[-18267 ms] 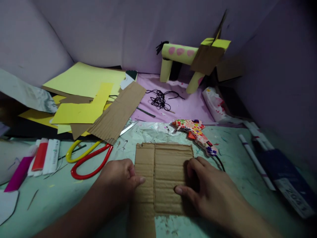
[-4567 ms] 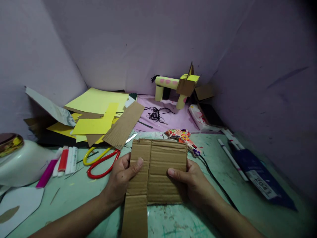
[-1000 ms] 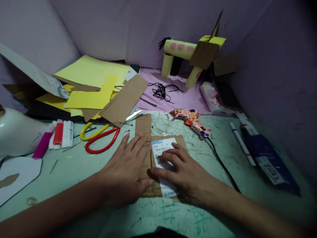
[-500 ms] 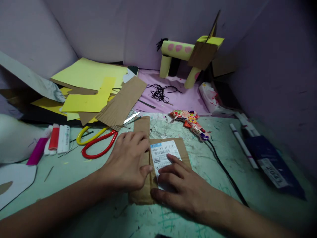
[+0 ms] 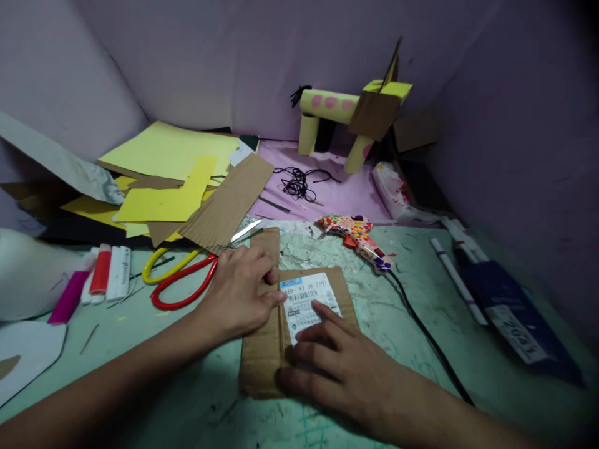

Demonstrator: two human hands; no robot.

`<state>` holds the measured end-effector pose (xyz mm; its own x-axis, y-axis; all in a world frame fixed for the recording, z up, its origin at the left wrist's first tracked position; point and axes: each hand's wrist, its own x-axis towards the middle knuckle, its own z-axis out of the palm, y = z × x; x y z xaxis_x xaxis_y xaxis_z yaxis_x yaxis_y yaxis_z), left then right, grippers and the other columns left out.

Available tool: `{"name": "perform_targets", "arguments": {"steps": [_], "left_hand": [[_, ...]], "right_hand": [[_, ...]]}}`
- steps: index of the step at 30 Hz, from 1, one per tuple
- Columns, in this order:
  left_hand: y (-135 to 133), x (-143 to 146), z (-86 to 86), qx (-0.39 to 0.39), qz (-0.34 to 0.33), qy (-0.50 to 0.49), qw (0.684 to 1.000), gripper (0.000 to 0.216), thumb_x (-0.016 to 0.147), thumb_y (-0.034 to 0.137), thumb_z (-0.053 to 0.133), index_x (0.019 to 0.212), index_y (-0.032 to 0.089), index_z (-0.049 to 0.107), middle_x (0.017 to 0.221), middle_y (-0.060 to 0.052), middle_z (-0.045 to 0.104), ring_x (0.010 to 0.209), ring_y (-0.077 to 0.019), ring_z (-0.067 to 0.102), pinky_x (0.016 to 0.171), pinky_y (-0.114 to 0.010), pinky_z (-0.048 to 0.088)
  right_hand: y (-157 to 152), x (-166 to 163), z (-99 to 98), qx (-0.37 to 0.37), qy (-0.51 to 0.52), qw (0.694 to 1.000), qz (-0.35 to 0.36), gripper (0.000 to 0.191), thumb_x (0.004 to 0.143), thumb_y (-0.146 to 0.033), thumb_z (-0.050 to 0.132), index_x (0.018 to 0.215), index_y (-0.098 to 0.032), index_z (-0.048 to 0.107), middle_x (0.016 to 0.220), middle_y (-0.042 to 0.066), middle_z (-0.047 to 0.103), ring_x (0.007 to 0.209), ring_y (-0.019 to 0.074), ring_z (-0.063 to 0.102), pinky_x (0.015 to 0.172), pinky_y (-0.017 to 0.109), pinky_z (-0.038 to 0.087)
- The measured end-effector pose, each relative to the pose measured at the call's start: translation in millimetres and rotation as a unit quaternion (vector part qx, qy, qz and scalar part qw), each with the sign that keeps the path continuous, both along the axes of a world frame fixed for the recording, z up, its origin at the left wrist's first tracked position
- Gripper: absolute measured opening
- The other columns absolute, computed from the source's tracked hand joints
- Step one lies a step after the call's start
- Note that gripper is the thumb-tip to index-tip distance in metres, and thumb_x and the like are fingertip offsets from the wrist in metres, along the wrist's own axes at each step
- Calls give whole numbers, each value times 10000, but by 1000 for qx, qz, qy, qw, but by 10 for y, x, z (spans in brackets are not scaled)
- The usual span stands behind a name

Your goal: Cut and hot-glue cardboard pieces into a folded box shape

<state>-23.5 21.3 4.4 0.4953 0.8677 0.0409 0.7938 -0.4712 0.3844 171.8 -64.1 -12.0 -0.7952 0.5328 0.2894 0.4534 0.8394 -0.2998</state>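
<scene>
A brown corrugated cardboard piece (image 5: 262,358) lies flat on the green table (image 5: 412,349), with a white barcode label (image 5: 306,299) facing up. My left hand (image 5: 238,290) rests on its left strip, fingers loosely curled and the thumb against the fold line. Over the lower right part, my right hand (image 5: 337,368) lies flat, fingers stretched out across the label's bottom edge. Neither hand grips anything.
Red and yellow scissors (image 5: 180,280) lie left of the cardboard. A patterned glue gun (image 5: 358,240) with a black cord sits to the right. Yellow paper sheets (image 5: 163,168), cardboard scraps, glue sticks (image 5: 100,274), black string (image 5: 294,181) and a yellow paper-roll animal (image 5: 350,118) fill the back.
The cardboard was turned over since the early frames, so the label faces up. In the last second both hands slid toward me along it, pressing it flat.
</scene>
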Motion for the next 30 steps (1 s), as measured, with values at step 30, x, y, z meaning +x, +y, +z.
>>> {"name": "perform_targets", "arguments": {"steps": [30], "left_hand": [[46, -327, 266, -111, 199, -19, 974, 431, 808, 512, 443, 488, 223, 444, 463, 23, 445, 464, -148, 411, 452, -270, 261]], "right_hand": [[18, 129, -4, 5, 158, 975, -157, 195, 895, -156, 428, 1052, -167, 542, 986, 89, 646, 932, 200, 596, 986, 489, 409]]}}
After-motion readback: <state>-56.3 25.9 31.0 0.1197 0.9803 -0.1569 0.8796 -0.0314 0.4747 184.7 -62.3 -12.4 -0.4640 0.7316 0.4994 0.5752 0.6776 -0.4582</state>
